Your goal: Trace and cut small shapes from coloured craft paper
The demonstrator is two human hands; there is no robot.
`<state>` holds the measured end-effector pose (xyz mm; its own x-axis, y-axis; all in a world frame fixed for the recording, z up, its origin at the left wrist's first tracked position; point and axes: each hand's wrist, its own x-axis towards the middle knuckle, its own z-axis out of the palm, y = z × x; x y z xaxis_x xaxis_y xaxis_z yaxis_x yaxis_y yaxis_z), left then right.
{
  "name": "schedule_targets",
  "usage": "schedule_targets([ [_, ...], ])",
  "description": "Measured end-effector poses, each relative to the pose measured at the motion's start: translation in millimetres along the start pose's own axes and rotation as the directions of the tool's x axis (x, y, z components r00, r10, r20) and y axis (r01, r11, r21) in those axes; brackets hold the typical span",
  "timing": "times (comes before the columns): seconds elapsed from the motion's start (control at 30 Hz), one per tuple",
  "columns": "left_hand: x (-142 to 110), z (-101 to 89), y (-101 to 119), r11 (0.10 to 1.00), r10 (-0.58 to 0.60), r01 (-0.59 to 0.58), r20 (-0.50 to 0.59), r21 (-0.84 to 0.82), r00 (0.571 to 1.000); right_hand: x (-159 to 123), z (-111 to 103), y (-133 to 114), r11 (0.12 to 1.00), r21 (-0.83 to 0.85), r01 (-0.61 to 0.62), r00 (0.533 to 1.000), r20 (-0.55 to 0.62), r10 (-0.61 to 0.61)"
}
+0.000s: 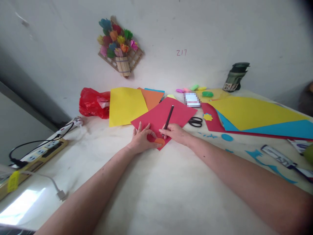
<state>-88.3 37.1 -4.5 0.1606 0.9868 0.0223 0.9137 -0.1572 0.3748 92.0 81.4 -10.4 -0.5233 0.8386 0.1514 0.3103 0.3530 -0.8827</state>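
A red sheet of paper (158, 119) lies at an angle on the table in front of me. Near its closest corner is a small orange paper circle (160, 142). My left hand (143, 138) rests on the sheet with its fingers spread, thumb and index finger curved down at the circle's left edge. In the fingers of my right hand (174, 133) is a dark pencil (168, 117), tilted, its lower end close to the circle. Whether the tip touches the paper cannot be made out. Black-handled scissors (195, 122) lie just right of the red sheet, their blades hidden.
Yellow paper (127, 106) and a red plastic bag (94, 102) lie back left. A power strip (41, 153) runs along the left. Rightward are a blurred-out phone (192, 99), stacked paper (256, 111), a blue paper circle (227, 137), scraps, a glue tube (278, 156) and a bottle (236, 77).
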Motion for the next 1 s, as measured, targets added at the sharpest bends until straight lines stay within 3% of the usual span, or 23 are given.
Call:
schedule_targets([
  [1.0,-0.6,-0.9,0.6,1.0,0.006,-0.006,0.007,0.013,1.0,-3.6,-3.8,-5.4,0.998,0.003,-0.063,0.998,-0.003,0.063],
])
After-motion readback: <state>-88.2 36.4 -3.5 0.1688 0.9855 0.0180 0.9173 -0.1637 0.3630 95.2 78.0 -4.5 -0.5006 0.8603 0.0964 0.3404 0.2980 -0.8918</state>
